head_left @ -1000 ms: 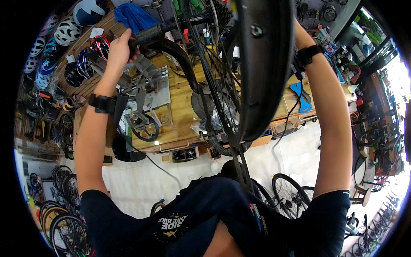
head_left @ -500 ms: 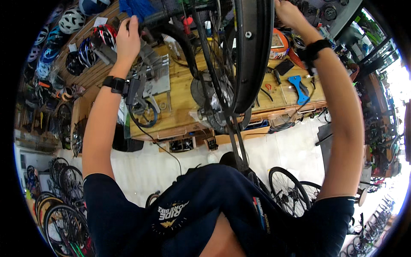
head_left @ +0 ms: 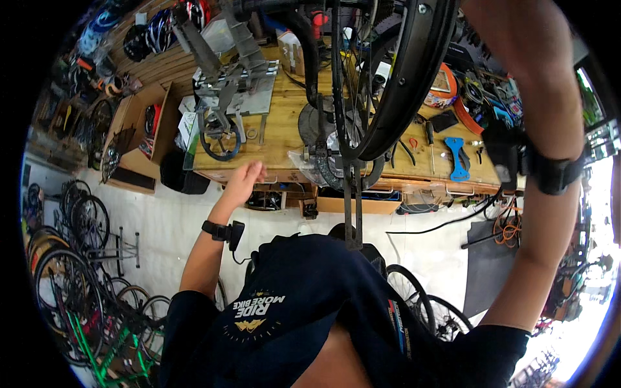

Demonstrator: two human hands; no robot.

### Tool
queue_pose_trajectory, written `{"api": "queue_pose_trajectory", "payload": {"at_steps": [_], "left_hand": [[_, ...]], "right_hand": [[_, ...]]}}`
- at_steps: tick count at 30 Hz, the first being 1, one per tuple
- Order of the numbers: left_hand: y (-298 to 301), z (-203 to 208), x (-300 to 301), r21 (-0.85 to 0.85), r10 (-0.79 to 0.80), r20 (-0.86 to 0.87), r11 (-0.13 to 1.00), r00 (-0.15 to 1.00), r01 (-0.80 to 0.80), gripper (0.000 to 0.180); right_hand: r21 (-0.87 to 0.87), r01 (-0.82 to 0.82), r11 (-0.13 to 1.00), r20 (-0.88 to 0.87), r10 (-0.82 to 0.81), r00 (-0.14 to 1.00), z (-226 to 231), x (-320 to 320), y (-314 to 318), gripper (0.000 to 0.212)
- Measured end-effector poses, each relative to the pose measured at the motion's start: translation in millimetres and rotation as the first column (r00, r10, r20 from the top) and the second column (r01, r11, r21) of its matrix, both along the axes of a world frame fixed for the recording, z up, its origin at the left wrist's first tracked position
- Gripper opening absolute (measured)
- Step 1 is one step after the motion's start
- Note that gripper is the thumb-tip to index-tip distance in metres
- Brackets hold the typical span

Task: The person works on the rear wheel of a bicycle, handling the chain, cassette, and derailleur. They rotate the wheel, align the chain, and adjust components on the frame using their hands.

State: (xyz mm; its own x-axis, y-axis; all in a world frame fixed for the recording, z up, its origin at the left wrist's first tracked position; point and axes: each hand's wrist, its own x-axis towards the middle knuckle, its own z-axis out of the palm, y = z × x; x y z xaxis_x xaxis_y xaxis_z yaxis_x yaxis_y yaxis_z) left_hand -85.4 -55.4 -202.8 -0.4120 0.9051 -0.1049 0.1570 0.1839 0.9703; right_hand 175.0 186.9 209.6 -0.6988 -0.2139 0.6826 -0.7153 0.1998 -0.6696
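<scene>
A spoked bicycle wheel with a bare black rim (head_left: pixel 409 77) stands upright in a dark metal stand (head_left: pixel 310 45) on the wooden workbench (head_left: pixel 281 129). A pair of narrow metal arms (head_left: pixel 353 207) juts toward me under the rim. My left hand (head_left: pixel 244 182) hovers at the bench's front edge, fingers loosely bent, with nothing visible in it. My right hand (head_left: pixel 527 32) is raised beside the rim's right side. Its fingers run past the upper edge, so whether it touches the wheel is hidden. A cassette (head_left: pixel 381 9) shows near the hub.
A blue tool (head_left: pixel 457 159), a screwdriver (head_left: pixel 431 145) and pliers (head_left: pixel 406 153) lie on the bench's right. A grey metal fixture (head_left: pixel 242 90) stands left. Below it are a cardboard box (head_left: pixel 132 123) and a black bin (head_left: pixel 183 173). Bicycles (head_left: pixel 77 284) stand at far left.
My left hand has let go of the stand's upper left part and come down toward me. My right arm has swung closer and to the right. The whole view has shifted.
</scene>
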Motion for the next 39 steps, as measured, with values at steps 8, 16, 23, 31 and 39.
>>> {"api": "queue_pose_trajectory", "payload": {"at_steps": [8,16,23,31,39], "left_hand": [[-21.9,-16.2,49.6,-0.04,0.075,0.003,0.996,0.997,-0.075,0.037],[-20.0,-11.5,106.9,0.066,0.199,0.134,0.976,0.971,-0.209,0.027],[-35.7,-42.4,127.6,-0.234,0.01,-0.185,0.971,0.983,-0.054,0.021],[-84.6,-141.6,162.0,-0.544,-0.088,-0.309,0.833,0.947,-0.1,0.037],[-144.2,-208.0,238.9,-0.708,0.002,-0.212,0.689,0.977,-0.155,0.034]], "right_hand": [[0.667,0.518,0.536,-0.083,-0.637,0.767,-146.0,76.9,-27.0,0.06],[0.371,0.754,0.542,0.514,-0.796,0.319,-234.9,170.5,2.7,0.044],[0.361,0.68,0.638,0.598,-0.718,0.356,-304.7,197.3,23.0,0.033],[0.702,0.293,0.649,0.618,-0.76,0.203,-388.7,237.8,77.7,0.037],[0.768,0.041,0.639,0.64,-0.767,-0.034,-547.9,349.6,130.4,0.036]]}}
